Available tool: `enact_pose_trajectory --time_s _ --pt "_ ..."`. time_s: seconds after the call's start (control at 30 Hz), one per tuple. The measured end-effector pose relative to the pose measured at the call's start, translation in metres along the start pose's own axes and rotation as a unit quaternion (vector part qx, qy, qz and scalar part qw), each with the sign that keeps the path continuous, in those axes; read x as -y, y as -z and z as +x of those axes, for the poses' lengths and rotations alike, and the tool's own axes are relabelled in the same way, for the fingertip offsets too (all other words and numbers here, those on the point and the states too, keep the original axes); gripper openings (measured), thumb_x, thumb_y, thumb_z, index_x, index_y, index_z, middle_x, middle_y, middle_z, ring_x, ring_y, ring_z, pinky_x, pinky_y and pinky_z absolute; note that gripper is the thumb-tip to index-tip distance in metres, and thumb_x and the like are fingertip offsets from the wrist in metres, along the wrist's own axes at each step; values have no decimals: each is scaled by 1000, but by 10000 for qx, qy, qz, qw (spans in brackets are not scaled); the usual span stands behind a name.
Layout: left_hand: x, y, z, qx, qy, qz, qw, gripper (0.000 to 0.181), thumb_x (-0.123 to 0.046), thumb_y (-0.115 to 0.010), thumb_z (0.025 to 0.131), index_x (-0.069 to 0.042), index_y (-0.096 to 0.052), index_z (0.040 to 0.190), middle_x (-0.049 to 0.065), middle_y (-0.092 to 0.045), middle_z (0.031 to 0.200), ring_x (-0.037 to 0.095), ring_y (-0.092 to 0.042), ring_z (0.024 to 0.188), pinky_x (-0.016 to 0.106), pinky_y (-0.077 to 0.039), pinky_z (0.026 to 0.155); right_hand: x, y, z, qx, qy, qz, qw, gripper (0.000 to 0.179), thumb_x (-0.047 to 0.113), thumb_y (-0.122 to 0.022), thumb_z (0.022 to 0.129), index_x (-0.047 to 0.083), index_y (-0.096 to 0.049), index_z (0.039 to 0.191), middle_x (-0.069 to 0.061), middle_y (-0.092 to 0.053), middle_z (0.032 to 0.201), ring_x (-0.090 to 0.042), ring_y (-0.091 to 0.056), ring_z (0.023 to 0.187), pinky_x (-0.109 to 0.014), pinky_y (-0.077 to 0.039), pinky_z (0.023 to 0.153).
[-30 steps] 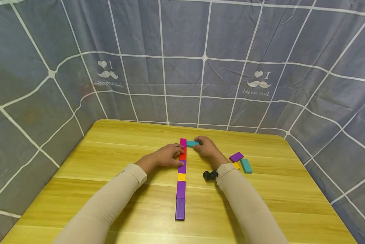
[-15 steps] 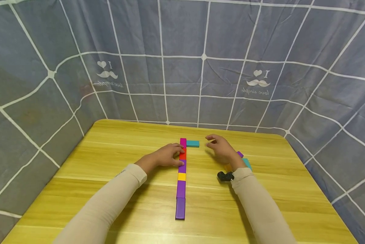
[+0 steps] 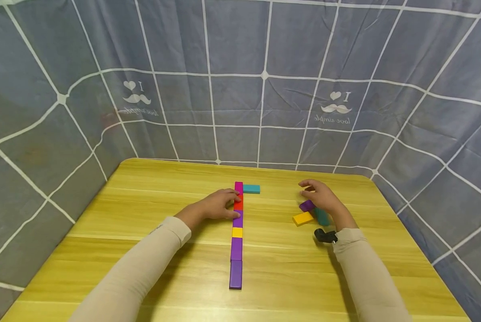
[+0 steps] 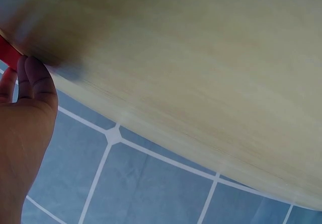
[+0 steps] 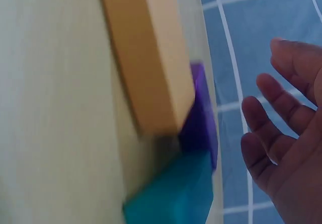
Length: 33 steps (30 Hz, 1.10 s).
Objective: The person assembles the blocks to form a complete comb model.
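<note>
Steadying lightly is advised. Head view: the red block (image 3: 238, 206) is touched by the relaxed left hand (image 3: 216, 205); the loose yellow block (image 3: 302, 218) lies well right of it. Left wrist: likewise. Right wrist: nothing is held by the slack right hand (image 5: 301, 158).

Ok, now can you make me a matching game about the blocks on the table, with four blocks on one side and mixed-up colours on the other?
Blocks:
1. Far-end block of the long line
2. Second block, counting from the far end
3. Near-end block of the line
4. Side block, lying beside the line's far end

Colours:
A. Teal
B. Purple
C. Pink
D. Red

Right pairs: 1-C, 2-D, 3-B, 4-A
</note>
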<state>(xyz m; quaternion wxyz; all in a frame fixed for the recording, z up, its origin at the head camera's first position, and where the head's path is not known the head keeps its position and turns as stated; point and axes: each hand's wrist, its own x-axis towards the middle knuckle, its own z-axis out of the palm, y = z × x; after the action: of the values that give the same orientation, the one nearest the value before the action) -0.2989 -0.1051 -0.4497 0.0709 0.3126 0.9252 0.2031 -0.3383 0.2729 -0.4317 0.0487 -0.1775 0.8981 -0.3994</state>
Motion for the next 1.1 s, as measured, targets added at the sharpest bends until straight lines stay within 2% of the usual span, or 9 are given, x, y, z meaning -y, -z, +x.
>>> enact_pose_trajectory --time_s 0.13,0.27,0.47,0.63,0.8,0.93,1.1 --pt "-1 1 1 49 37 -7 10000 55 -39 -70 91 -5 -60 133 14 -44 150 34 -35 141 44 -26 117 -15 8 -10 29 -75 -124 9999 37 11 -59 99 -5 -55 132 -28 -52 135 -44 -50 121 -55 -46 97" --pt "-3 2 1 90 69 -35 9999 55 -39 -70 91 -5 -60 133 13 -44 150 34 -35 141 45 -26 117 -25 13 -16 308 -169 -121 9993 38 10 -60 99 -6 -54 132 -29 -56 130 -45 -52 120 -56 -44 99" --pt "-5 3 0 119 85 -71 9999 55 -39 -70 91 -5 -60 133 13 -44 150 34 -34 141 44 -26 117 -35 14 -20 727 -189 58 9972 37 6 -58 99 -8 -51 133 -28 -58 124 -39 -56 112 -40 -48 91" --pt "-6 4 0 126 90 -66 9999 55 -39 -70 91 -5 -60 133 13 -44 150 34 -34 142 45 -26 117 -40 12 -21 565 13 -87 9984 35 3 -59 97 -9 -54 129 -28 -60 120 -35 -57 104 -36 -46 87" --pt "-5 4 2 101 99 -7 9999 55 -39 -70 91 -5 -60 133 13 -43 150 33 -34 142 44 -26 117 -43 10 -20 378 77 -373 9986 34 10 -61 98 -8 -56 127 -26 -61 117 -32 -56 97 -37 -45 84" --pt "-5 4 1 99 100 -67 9999 55 -38 -71 91 -5 -60 133 13 -43 150 34 -34 141 45 -26 117 -43 9 -20 351 46 -329 9988 36 15 -61 99 -7 -56 127 -26 -61 118 -31 -56 95 -37 -45 81" --pt "-4 2 0 114 57 -81 9999 55 -39 -70 91 -5 -59 133 13 -43 150 35 -34 141 46 -26 117 -47 8 -22 432 -32 -96 9990 38 11 -61 98 -8 -54 131 -30 -58 123 -33 -55 98 -36 -44 81"
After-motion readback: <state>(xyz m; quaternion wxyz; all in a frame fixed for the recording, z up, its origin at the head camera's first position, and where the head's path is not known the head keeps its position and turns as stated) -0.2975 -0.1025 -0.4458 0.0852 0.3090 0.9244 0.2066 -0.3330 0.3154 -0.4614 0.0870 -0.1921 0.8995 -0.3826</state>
